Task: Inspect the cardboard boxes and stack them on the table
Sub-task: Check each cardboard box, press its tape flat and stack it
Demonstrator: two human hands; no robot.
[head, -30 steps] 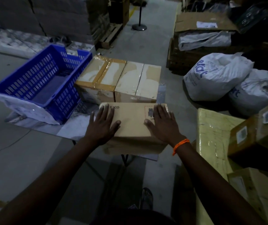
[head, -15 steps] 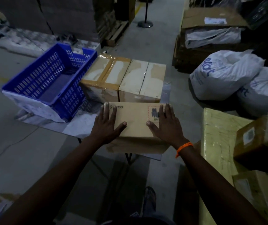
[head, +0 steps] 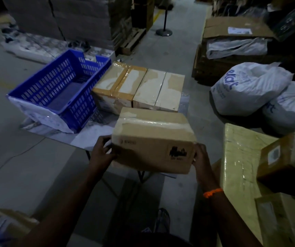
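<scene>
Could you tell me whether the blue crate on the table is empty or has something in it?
Empty: the blue crate shows its bare floor, with nothing inside.

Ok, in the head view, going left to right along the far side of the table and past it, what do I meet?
blue crate → taped box with brown tape → taped box beside it → white sacks on the floor

Worktop (head: 91, 134): small, pale, glossy surface.
On it, left: blue slotted crate (head: 59, 90).
On it, back: two taped boxes (head: 137, 88) side by side, touching, just right of the crate.
</scene>
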